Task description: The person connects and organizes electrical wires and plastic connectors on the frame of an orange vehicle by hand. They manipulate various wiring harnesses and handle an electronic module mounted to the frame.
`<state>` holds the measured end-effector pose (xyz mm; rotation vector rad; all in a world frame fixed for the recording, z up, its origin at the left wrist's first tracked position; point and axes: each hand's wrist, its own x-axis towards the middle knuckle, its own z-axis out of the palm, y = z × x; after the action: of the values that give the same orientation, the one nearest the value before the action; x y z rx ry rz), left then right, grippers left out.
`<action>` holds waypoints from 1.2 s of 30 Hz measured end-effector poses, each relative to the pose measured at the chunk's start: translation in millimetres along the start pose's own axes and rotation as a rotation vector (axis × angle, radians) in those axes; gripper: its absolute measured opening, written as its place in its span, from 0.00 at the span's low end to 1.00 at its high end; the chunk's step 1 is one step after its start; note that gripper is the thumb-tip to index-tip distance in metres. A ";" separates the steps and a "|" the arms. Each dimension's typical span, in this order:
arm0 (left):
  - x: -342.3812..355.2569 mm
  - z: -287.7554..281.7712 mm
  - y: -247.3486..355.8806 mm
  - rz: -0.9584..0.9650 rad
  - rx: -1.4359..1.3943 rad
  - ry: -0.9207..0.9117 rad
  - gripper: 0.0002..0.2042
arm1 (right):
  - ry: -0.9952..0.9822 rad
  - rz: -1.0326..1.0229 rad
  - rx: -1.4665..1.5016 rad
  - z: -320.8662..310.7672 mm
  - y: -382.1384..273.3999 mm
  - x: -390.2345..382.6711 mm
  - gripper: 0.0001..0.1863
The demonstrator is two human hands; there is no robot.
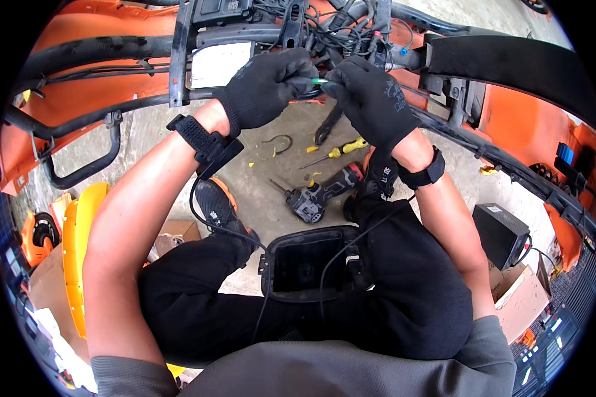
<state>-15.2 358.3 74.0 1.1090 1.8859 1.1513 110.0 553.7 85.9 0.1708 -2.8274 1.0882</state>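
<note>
Small green piece (319, 81) was pinched at both ends, long axis roughly left-right: left hand (269, 87) at one end, right hand (372, 102) opposite, neither clearly nearer.

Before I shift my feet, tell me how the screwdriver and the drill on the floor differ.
Colour: the screwdriver has a yellow handle; the drill is mostly grey and black. Size: the screwdriver is slim, the drill bulkier. Pose: the screwdriver's tip points lower left in the picture, the drill's bit upper left. Both lie on the floor.
</note>
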 end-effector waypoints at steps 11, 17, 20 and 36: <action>-1.1 -8.4 -7.9 0.031 -0.025 -0.016 0.07 | 0.152 0.045 0.320 -14.8 19.2 -13.8 0.12; -1.0 -9.2 -1.7 -0.054 -0.035 -0.045 0.07 | 0.133 0.113 0.390 -16.1 18.0 -17.1 0.14; -1.8 -9.4 -1.2 -0.048 -0.051 -0.042 0.08 | 0.107 0.176 0.494 -15.3 16.9 -18.4 0.15; -0.9 -12.7 -4.8 -0.044 -0.133 -0.100 0.07 | 0.056 0.239 0.683 -24.0 13.3 -23.7 0.13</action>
<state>-27.2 351.8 74.8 1.0280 1.7232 1.1568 132.9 581.2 91.5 -0.1497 -2.3503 2.0338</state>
